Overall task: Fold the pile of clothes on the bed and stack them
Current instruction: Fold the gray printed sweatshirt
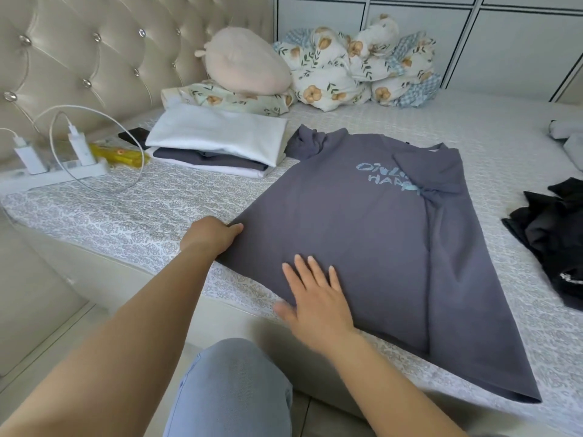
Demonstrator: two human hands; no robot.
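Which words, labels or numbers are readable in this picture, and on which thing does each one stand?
"HAPP": light blue print on the grey T-shirt, lower line; its end is hidden under the folded sleeve.
Upper line of the same print: begins with "O", the rest too blurred to read and partly covered.
Yellow packet beside the power strip: print too small to read.
No other text shows.

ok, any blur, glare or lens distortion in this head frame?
Head view: right hand shows slight motion blur at its thumb; left hand is sharp. Wide-angle bowing bends the cabinet lines. Soft, even daylight, no hard glare; print on the grey T-shirt legible.
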